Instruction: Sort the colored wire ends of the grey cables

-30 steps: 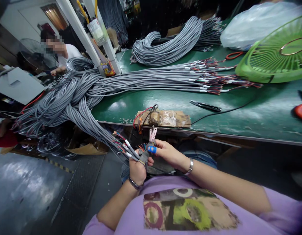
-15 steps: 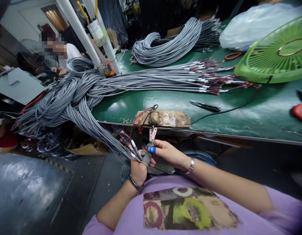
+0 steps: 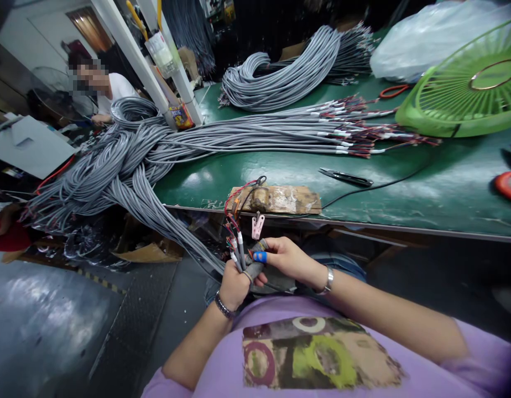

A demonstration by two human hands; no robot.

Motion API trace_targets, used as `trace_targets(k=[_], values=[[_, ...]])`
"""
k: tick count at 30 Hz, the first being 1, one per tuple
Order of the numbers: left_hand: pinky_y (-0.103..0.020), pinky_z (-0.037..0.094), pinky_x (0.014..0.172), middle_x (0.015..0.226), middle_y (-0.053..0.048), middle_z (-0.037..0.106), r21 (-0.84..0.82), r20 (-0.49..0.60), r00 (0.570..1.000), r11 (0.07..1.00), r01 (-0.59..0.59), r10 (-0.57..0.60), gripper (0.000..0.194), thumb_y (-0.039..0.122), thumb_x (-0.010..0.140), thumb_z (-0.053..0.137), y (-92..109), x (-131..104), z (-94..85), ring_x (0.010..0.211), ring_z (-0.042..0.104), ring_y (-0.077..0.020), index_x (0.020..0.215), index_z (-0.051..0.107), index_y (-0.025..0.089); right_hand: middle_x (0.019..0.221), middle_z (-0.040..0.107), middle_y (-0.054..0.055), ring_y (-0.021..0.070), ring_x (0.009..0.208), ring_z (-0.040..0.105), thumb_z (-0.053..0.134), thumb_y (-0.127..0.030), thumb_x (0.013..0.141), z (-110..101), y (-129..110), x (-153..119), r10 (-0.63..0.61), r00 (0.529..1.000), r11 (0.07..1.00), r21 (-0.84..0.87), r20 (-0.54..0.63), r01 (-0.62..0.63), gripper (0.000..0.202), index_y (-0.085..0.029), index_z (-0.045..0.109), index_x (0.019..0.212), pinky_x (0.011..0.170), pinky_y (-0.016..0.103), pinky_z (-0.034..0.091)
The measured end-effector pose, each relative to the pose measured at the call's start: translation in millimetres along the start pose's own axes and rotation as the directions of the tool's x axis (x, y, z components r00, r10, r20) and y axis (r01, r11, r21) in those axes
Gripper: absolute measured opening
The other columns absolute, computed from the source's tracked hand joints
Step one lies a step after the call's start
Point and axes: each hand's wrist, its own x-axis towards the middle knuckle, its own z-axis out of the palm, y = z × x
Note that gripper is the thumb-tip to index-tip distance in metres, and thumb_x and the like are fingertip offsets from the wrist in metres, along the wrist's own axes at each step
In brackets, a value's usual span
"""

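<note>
My left hand (image 3: 234, 286) is closed around several grey cables (image 3: 240, 250), whose stripped ends with coloured wires point up. A grey wrap covers its thumb. Close against it, my right hand (image 3: 295, 262) pinches thin coloured wires (image 3: 250, 255) between thumb and index finger; the exact grip is partly hidden. Blue tape circles the right thumb and a grey wrap covers a finger. Just above the hands, a pink clip (image 3: 257, 225) hangs at the table edge by a wooden board (image 3: 295, 200) with a brown lump, red and black leads on it.
Long grey cable bundles (image 3: 239, 135) lie across the green table (image 3: 222, 179), draping off its left edge. A coiled bundle (image 3: 288, 77) sits behind. Black snips (image 3: 345, 177), a green fan (image 3: 458, 83), a plastic bag (image 3: 429, 41) and orange-handled scissors (image 3: 506, 185) are rightward. A co-worker (image 3: 114, 88) sits far left.
The cable ends in my left hand have swung upright and to the right, towards the wooden board. My right hand has shifted slightly right, and the pink clip now shows apart from its fingers.
</note>
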Motion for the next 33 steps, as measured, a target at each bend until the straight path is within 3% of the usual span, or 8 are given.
trace_targets(k=[4,9,15,19,23,33], values=[[-0.022,0.046,0.046,0.051,-0.003,0.064,-0.044,-0.051,0.997,0.997,-0.055,0.053,0.034,0.045,0.073,0.07,-7,0,0.9,0.042,0.055,-0.0107,0.064,0.062,0.014,0.049,0.06,-0.001,0.0115,0.046,0.053,0.073,-0.049,0.068,-3,1,1,0.002,0.994,0.999,-0.048,-0.107,-0.007,0.036,-0.014,0.062,0.066,0.05,0.025,0.038],[-0.023,0.048,0.049,0.054,-0.003,0.066,-0.044,-0.068,0.992,0.993,-0.11,0.107,0.035,0.046,0.076,0.067,-13,0,0.9,0.045,0.057,-0.0114,0.063,0.061,0.014,0.05,0.06,-0.001,0.0107,0.046,0.053,0.073,-0.048,0.068,-4,8,2,0.009,0.991,1.0,0.008,-0.134,-0.008,0.036,-0.014,0.061,0.068,0.048,0.024,0.034],[-0.024,0.048,0.047,0.052,-0.003,0.066,-0.024,-0.013,0.998,0.998,-0.06,0.06,0.029,0.041,0.073,0.07,-9,-2,-0.8,0.043,0.057,-0.0122,0.066,0.063,0.014,0.044,0.057,-0.002,0.0145,0.042,0.055,0.066,-0.045,0.076,4,3,1,0.028,0.998,0.993,0.111,0.056,-0.034,0.03,-0.018,0.053,0.072,0.045,0.025,0.038],[-0.025,0.047,0.045,0.047,-0.004,0.063,0.005,0.049,0.999,1.0,0.004,-0.004,0.032,0.041,0.07,0.072,-1,-1,-1.8,0.04,0.056,-0.0129,0.06,0.064,0.013,0.046,0.06,-0.002,0.0145,0.042,0.056,0.066,-0.043,0.077,5,1,0,0.02,0.997,0.999,0.032,0.08,-0.023,0.03,-0.019,0.05,0.072,0.044,0.025,0.039],[-0.025,0.047,0.045,0.047,-0.004,0.063,-0.036,0.021,1.0,0.999,0.009,-0.008,0.034,0.045,0.068,0.072,-2,-1,-1.4,0.04,0.056,-0.0132,0.062,0.064,0.012,0.046,0.058,-0.003,0.014,0.043,0.056,0.065,-0.044,0.078,5,6,-1,-0.013,1.0,1.0,0.003,0.022,0.013,0.029,-0.019,0.05,0.074,0.045,0.025,0.04],[-0.025,0.049,0.05,0.052,-0.004,0.066,-0.033,-0.072,0.995,0.996,-0.077,0.075,0.038,0.05,0.074,0.068,-5,-3,3.9,0.044,0.058,-0.0127,0.064,0.065,0.013,0.043,0.052,-0.006,0.0102,0.039,0.05,0.068,-0.047,0.073,11,14,-1,0.007,0.993,0.984,0.179,-0.114,0.014,0.035,-0.02,0.047,0.07,0.045,0.024,0.037]])
